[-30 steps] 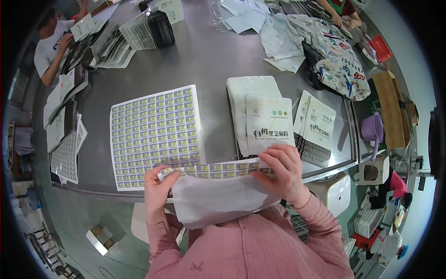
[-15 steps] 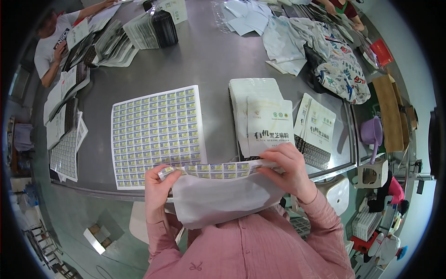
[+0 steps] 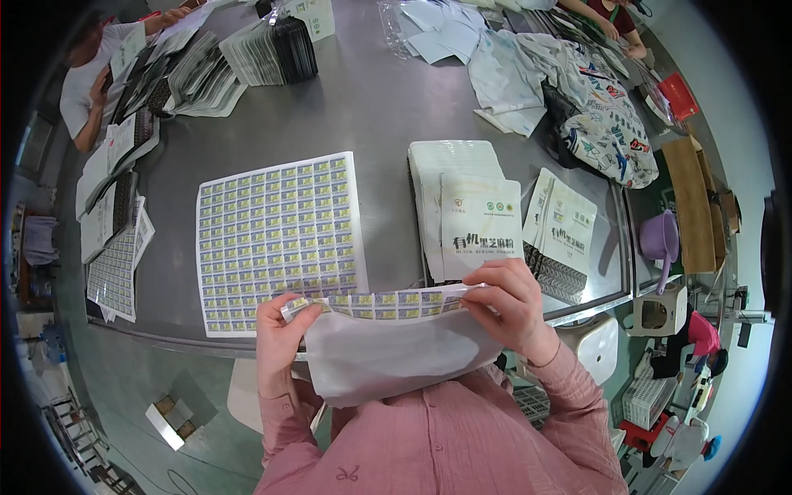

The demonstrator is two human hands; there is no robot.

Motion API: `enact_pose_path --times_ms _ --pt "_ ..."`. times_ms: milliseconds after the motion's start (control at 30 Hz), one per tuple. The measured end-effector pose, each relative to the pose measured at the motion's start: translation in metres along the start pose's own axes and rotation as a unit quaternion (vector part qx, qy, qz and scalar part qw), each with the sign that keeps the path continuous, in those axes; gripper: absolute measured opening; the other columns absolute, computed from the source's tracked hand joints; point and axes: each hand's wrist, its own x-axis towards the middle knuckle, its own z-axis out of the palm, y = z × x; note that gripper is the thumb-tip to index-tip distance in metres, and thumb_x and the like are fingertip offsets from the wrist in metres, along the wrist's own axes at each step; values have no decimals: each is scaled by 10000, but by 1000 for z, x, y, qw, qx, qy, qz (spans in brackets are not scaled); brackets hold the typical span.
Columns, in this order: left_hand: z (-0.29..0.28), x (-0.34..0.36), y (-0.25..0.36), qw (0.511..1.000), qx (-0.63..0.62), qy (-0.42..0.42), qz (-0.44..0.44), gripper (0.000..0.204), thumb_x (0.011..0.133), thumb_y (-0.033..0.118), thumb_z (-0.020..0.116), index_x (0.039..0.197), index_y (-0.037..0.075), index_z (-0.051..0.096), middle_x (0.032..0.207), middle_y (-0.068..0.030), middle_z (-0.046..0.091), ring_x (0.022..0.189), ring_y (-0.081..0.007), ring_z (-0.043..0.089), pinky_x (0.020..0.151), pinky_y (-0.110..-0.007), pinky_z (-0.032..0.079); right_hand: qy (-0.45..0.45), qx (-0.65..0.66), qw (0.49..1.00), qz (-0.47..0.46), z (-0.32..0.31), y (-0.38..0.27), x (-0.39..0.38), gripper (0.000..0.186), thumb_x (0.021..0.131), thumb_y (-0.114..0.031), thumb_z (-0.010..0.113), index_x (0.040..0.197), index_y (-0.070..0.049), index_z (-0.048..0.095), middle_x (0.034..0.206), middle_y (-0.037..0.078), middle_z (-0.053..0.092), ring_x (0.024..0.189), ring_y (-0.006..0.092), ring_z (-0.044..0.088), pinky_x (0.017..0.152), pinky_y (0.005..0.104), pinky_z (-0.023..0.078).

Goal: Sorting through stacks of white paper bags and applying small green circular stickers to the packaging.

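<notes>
Label strip held against a white pouch at the table edge.

Head view: left hand (image 3: 280,334) and right hand (image 3: 511,305) each pinch one end of the label strip (image 3: 375,304), stretched over the white pouch (image 3: 396,355). The label sheet (image 3: 276,239) appears largely full; stacked pouches (image 3: 470,206) lie beside it.

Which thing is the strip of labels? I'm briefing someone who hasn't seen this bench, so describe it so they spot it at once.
Start at the grey metal table and come to its near edge. There the left hand and right hand stretch a strip of labels along the top of a plain white pouch. Unlike the full sheet of labels lying flat behind it, it is one narrow row.
</notes>
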Motion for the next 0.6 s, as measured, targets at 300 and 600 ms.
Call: enact_pose_path --times_ms 300,600 --pt "0 0 3 999 28 -4 -20 399 838 -55 786 1192 -4 608 1010 -126 708 814 -166 713 680 -291 615 -38 339 819 462 -25 36 41 90 962 -62 654 971 27 641 843 68 716 759 123 700 701 252 565" --pt "3 -1 7 999 30 7 -40 291 845 -30 811 1113 -12 698 922 -72 741 747 -89 678 623 -230 548 -169 244 837 461 0 85 66 141 960 -143 720 920 -14 678 772 14 693 652 61 643 591 205 525"
